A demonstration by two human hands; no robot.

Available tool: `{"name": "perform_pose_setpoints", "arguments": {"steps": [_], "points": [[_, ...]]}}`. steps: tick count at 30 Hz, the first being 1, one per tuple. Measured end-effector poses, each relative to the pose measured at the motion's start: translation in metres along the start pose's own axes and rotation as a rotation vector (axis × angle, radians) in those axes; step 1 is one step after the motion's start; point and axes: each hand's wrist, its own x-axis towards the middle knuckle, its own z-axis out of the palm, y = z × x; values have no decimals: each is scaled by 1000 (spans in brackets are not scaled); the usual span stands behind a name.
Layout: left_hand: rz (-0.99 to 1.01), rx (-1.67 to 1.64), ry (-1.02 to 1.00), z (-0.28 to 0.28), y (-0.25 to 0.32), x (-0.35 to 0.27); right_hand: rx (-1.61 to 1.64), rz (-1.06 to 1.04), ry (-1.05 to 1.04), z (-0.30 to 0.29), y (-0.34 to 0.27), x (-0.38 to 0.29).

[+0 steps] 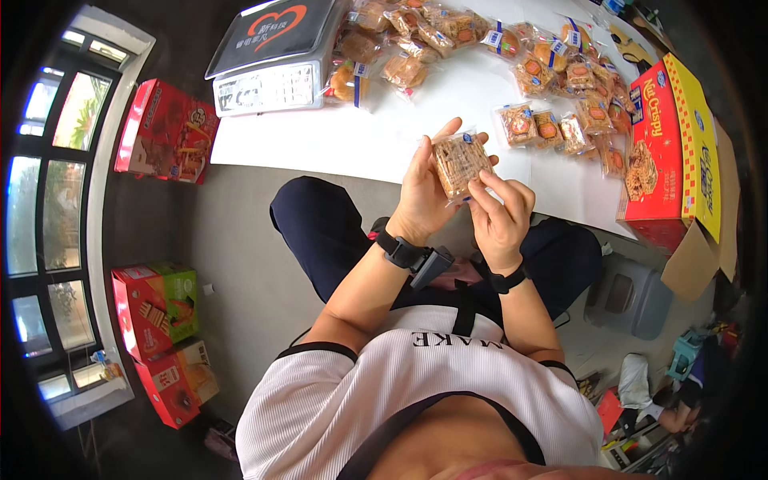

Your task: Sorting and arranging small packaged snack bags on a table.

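Above the near edge of the white table (288,138), a square crispy snack in a clear wrapper (459,163) is held up in both hands. My left hand (420,192) cradles it from the left and behind, with fingertips showing past its far edge. With thumb and fingers, my right hand (504,210) grips the lower right corner. Several similar wrapped snacks (517,125) lie on the table just beyond, to the right. Part of the snack's underside is hidden by my left palm.
A pile of wrapped snacks and buns (579,75) lies at the right, beside an open red and yellow carton (654,150). More packets (405,69) lie near a boxy device with a dark lid (267,36). A grey plastic bin (630,294) and red boxes (156,312) stand on the floor.
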Motion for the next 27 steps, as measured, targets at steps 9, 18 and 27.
{"name": "perform_pose_setpoints", "arguments": {"steps": [9, 18, 27], "points": [[-51, -323, -193, -18, -4, 2, 29, -59, -20, 1, -6, -4], [-18, -93, 19, -17, -6, -2, 120, 96, -31, -6, 1, 5], [-296, 315, 87, -32, -12, -18, 674, 804, 99, -14, 35, 6]]}}
